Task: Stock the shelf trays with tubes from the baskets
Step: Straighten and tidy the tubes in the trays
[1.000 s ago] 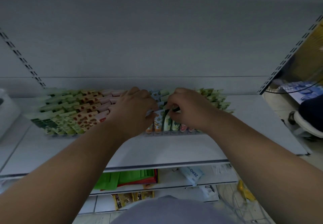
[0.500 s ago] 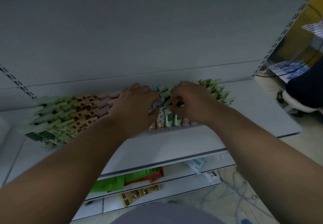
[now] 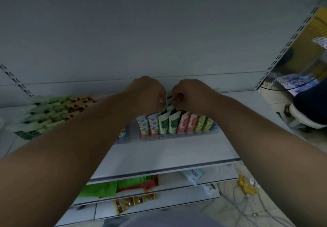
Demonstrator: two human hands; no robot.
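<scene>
Both hands work at the back of the clear shelf tray [image 3: 178, 135] on the middle white shelf [image 3: 159, 156]. The left hand [image 3: 146, 95] has its fingers curled inward over the rear tubes; whether it actually holds a tube cannot be told, as its fingertips are hidden. Just beside it, the right hand [image 3: 191, 95] is also curled, and its fingertips appear to pinch the crimped top of a green-and-white tube [image 3: 169, 103] deep in the lane. The step in hand appears to be seating or straightening tubes in the rear of the lanes. To do it well, the tube should be kept upright, cap down, lowered into its own lane, and the neighbours steadied so the front row of tubes [image 3: 175, 124] does not topple. Left of the arms, a second block of tubes [image 3: 49, 113] lies in rows on the same shelf. No basket is in view. Below, a lower shelf [image 3: 177, 189] carries green packets [image 3: 113, 187] and a white pack [image 3: 193, 174]. At far right, cables [image 3: 247, 205] trail across the tiled floor, and a fan [image 3: 300, 85] stands beyond the slotted upright [image 3: 286, 47].
</scene>
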